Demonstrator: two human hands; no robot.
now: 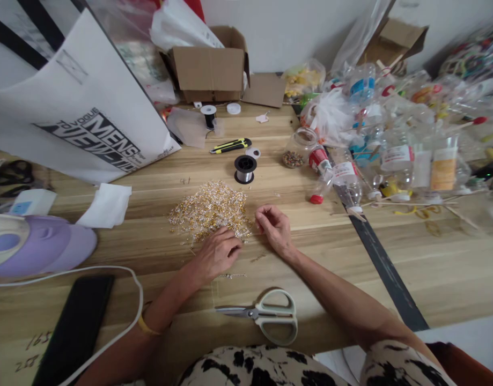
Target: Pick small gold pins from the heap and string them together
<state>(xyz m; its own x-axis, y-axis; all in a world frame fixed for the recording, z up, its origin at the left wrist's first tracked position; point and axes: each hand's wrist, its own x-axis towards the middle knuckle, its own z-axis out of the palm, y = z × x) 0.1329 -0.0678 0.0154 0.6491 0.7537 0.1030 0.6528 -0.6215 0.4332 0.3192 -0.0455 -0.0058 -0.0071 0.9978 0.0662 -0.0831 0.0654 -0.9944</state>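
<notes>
The wooden table (322, 236) bears a bead heap (212, 206) — plus scissors (252, 312), black-rimmed spool (245, 175) and cutter (232, 145).

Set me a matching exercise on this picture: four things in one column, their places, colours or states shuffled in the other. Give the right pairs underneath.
Things:
1. Bead pile
2. Left hand
3. Scissors
4. Utility knife

Descriptions:
A. Black and yellow
B. At the near edge of the beads
C. Gold and clear
D. Pale handles, blades pointing to the left of the picture

Right pairs: 1-C, 2-B, 3-D, 4-A
</notes>
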